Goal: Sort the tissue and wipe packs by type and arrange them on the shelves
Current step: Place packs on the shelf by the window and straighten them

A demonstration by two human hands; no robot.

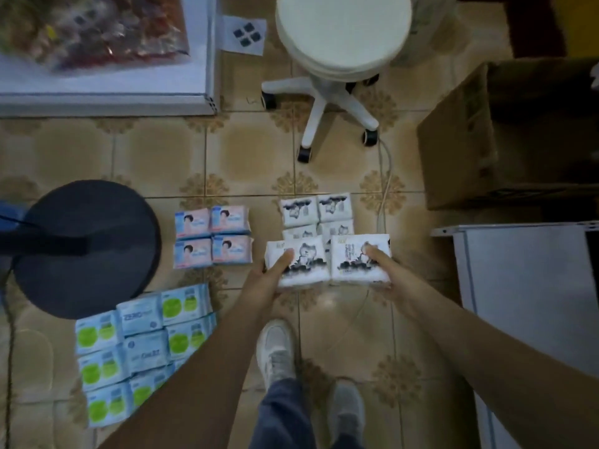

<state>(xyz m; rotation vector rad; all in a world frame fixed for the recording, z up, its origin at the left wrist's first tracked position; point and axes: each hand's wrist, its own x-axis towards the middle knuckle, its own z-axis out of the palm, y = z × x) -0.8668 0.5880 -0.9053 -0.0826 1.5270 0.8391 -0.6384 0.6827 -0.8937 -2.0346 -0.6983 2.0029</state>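
Left hand (275, 273) and right hand (381, 270) each grip a white ink-print pack (296, 260) at centre frame, floor piles sorted, shelving seemingly still ahead.

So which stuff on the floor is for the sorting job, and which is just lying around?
For the job:
- two white ink-picture packs, one in the left hand, one in the right hand
- white packs on the floor
- pink packs
- blue-and-green packs

Just lying about:
- white stool
- cardboard box
- black round base
- cable
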